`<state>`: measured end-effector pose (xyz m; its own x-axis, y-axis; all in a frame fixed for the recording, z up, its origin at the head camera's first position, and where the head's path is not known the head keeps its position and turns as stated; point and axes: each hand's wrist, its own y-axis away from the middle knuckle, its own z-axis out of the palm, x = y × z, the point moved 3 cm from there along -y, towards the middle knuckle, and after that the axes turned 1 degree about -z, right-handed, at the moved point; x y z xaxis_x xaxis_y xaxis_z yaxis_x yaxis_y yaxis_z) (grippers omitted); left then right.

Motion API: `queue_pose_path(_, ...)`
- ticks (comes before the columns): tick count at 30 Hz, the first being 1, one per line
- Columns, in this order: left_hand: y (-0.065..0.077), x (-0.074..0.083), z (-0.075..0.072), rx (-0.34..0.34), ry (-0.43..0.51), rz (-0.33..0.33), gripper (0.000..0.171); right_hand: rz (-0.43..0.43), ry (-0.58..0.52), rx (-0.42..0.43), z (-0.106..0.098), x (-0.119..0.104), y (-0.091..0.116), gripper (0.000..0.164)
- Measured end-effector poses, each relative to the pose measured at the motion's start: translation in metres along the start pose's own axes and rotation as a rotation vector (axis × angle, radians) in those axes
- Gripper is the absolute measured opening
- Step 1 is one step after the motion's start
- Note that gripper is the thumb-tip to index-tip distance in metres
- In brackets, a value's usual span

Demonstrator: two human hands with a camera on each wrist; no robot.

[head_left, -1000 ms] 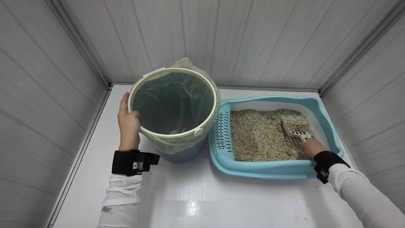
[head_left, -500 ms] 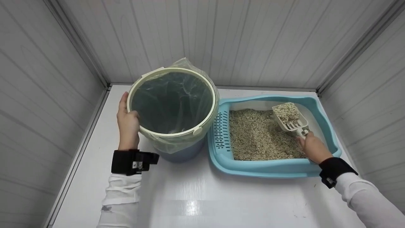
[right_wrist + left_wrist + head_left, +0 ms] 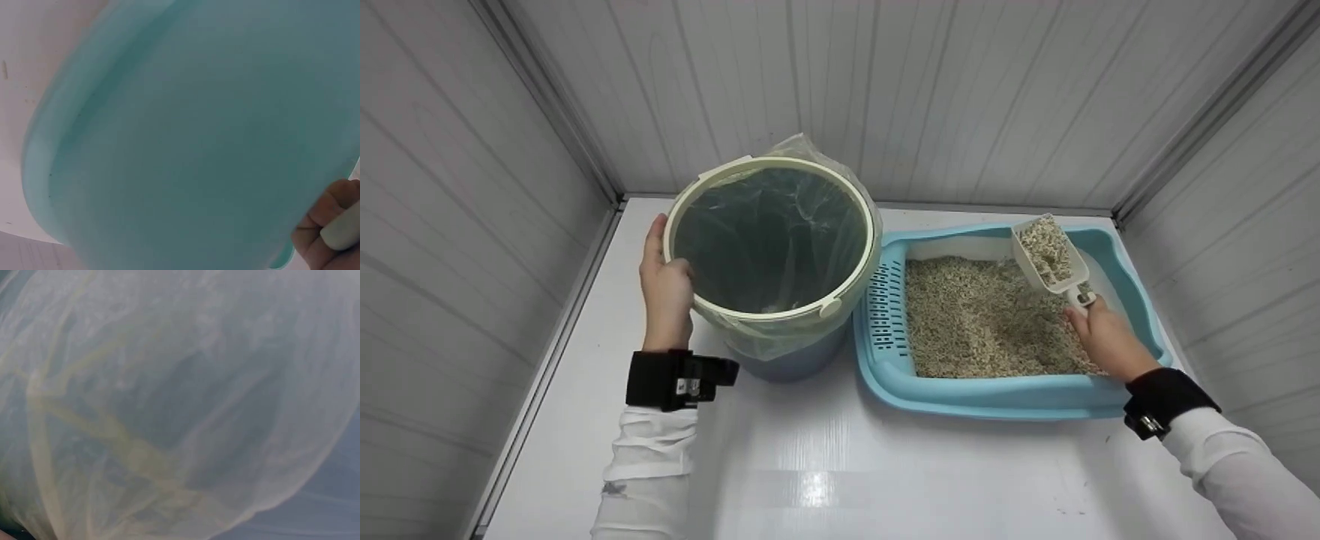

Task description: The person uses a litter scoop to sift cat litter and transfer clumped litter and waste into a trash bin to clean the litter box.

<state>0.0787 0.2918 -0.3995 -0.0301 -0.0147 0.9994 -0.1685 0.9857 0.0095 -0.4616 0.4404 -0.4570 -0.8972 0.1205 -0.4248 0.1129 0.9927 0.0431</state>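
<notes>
My right hand (image 3: 1114, 345) grips the handle of a pale litter scoop (image 3: 1050, 255) heaped with granules. The scoop is held above the far right part of a blue litter box (image 3: 982, 397), which has a bed of tan cat litter (image 3: 967, 322). In the right wrist view, curled fingers (image 3: 323, 216) wrap the scoop's handle end (image 3: 343, 229). On the left, my left hand (image 3: 666, 300) holds the rim of a trash bin (image 3: 802, 360), thumb over the edge and fingers outside. A translucent bag (image 3: 769, 341) lines the bin and fills most of the left wrist view.
Bin and litter box stand side by side on a white tabletop (image 3: 810, 465). Pale panel walls (image 3: 960, 97) close in the back and both sides. The litter box has a slotted ledge (image 3: 887, 307) on its bin side.
The scoop has come up out of the litter with its load and moved towards the back of the box, tilting on the way. The left hand and bin have stayed put.
</notes>
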Motion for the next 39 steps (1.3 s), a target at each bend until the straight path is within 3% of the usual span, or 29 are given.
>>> queue_pose_path(10,-0.0008,0.0004,0.0007,-0.006,0.0,-0.03,0.079,0.002,-0.058,-0.044,-0.005,-0.0022,-0.0026,0.047)
queue_pose_path(22,-0.0005,0.0001,0.0005,-0.002,0.001,-0.015,0.078,-0.025,-0.137,-0.094,0.0026,-0.0032,-0.0003,0.044)
queue_pose_path(34,0.0005,0.0004,0.0001,0.005,-0.006,0.003,0.076,-0.039,0.154,-0.073,-0.0026,0.0006,0.0029,0.051)
queue_pose_path(37,0.0002,0.0005,-0.0002,0.007,-0.004,-0.002,0.077,-0.08,0.238,-0.029,-0.0046,0.0021,0.0032,0.048)
queue_pose_path(39,0.0001,0.0007,-0.0004,0.004,-0.004,-0.006,0.076,-0.15,0.307,0.037,-0.0056,0.0033,0.0037,0.04)
